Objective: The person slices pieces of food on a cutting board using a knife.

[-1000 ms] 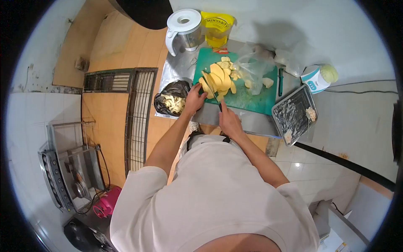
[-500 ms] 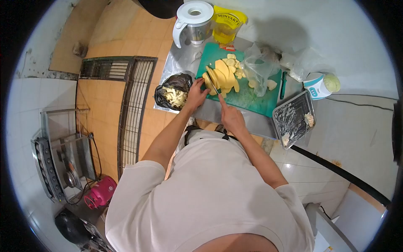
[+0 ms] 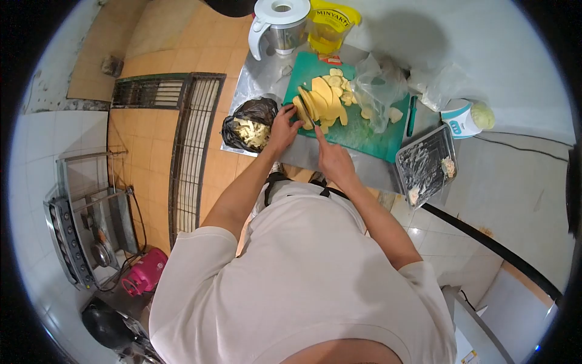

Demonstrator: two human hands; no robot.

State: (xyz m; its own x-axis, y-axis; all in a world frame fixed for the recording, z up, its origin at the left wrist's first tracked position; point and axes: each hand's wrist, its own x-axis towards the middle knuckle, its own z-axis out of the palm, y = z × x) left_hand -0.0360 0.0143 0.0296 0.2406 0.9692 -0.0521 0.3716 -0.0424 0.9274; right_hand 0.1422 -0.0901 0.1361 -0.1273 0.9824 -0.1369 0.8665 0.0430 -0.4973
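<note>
My right hand (image 3: 335, 161) is closed round the handle of a knife (image 3: 309, 114), index finger stretched forward along it. The blade lies among large, flat yellow slices (image 3: 323, 100) that look like potato, on a green cutting board (image 3: 364, 142). Bent at the board's left edge, my left hand (image 3: 285, 130) pinches the leftmost yellow piece (image 3: 301, 116), close to the blade. Smaller round slices (image 3: 335, 79) lie farther back on the board. Left of my left hand stands a black plastic bag (image 3: 259, 109) holding pale peelings or scraps (image 3: 250, 133).
A blender jug (image 3: 282, 30) and yellow oil pouch (image 3: 327, 27) stand behind the board. On its right lie a clear plastic bag (image 3: 373, 91), a green-handled tool (image 3: 412, 115), a smeared clear tray (image 3: 424, 176) and a white scale (image 3: 458, 124) bearing something round and pale green.
The view has shifted slightly, so the table sits a little higher in it. Both hands keep nearly the same place on the knife and yellow piece.
</note>
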